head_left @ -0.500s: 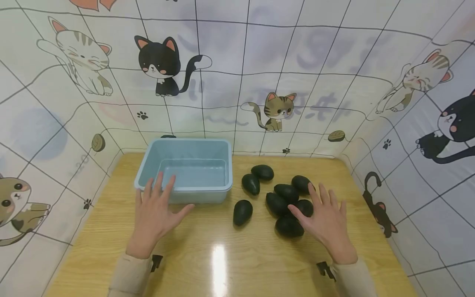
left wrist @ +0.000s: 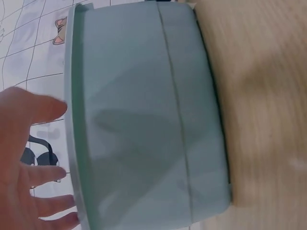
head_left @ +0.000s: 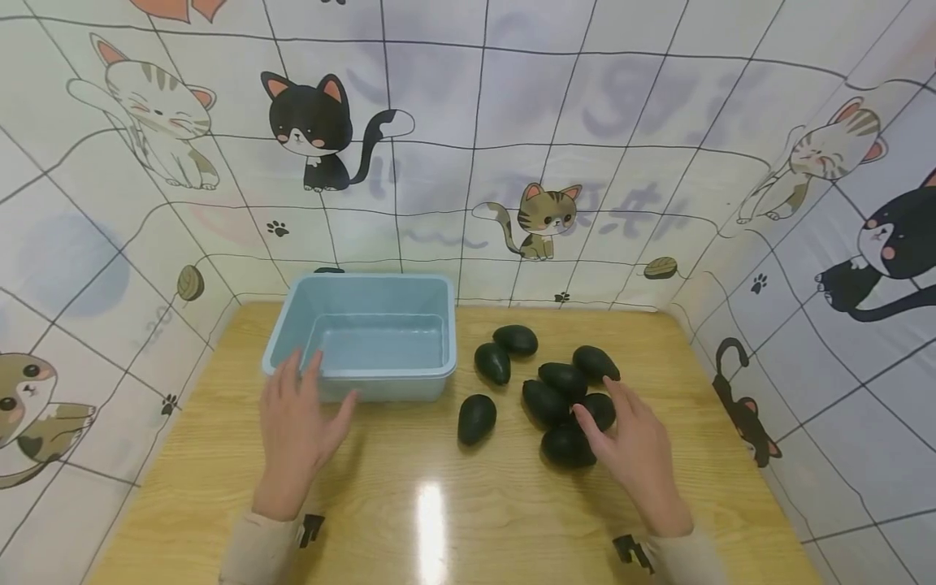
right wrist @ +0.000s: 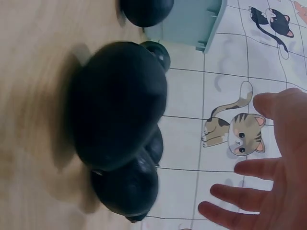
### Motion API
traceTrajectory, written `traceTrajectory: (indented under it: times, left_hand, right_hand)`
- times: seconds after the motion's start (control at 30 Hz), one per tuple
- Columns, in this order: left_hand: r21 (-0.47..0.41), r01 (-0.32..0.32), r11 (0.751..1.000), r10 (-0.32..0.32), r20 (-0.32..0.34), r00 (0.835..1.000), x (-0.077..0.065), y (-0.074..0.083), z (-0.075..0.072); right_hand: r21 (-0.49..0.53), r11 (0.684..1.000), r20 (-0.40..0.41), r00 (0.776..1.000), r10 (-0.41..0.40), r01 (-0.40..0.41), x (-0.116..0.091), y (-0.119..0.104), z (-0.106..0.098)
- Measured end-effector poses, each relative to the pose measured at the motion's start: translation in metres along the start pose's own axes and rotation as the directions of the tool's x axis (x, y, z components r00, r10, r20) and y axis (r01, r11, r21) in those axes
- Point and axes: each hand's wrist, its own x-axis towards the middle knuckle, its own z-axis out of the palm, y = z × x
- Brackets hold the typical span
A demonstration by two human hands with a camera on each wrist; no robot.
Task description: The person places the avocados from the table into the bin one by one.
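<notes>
Several dark green avocados [head_left: 477, 419] lie on the wooden table right of a light blue plastic bin [head_left: 391, 388]. My left hand [head_left: 296, 435] hovers at the bin's front left corner, fingers loosely spread and holding nothing. In the left wrist view, that hand [left wrist: 24, 172] is beside the bin's rim [left wrist: 72, 120]; I cannot tell whether it touches. My right hand [head_left: 643, 455] is over the right edge of the avocado cluster [head_left: 544, 404], thumb apart from the fingers. The right wrist view shows this hand [right wrist: 268, 187] with nothing in it, apart from a large avocado [right wrist: 120, 105].
A cloth with cat drawings [head_left: 439, 162] forms walls behind and on both sides of the table [head_left: 380, 504]. The bin stands near the back wall with its mouth facing up. Two avocados [head_left: 515, 340] lie near the bin's right side.
Both hands have drawn slightly toward me, with their fingers less spread. My right hand has also shifted a little left. The bin and avocados stay in place.
</notes>
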Motion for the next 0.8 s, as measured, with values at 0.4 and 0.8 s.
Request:
traceTrajectory:
  times: [0.4, 0.8]
  left_hand:
    - [-0.119, 0.033, 0.992, -0.060, -0.230, 0.971, -0.008, -0.002, 0.011]
    - [-0.106, 0.048, 0.993, -0.071, -0.230, 0.971, -0.011, -0.006, 0.015]
  right_hand:
    - [0.099, 0.995, -0.085, 0.996, 0.039, -0.030, -0.019, 0.001, 0.025]
    - [0.112, 0.993, -0.100, 0.994, 0.043, -0.032, -0.034, 0.008, 0.044]
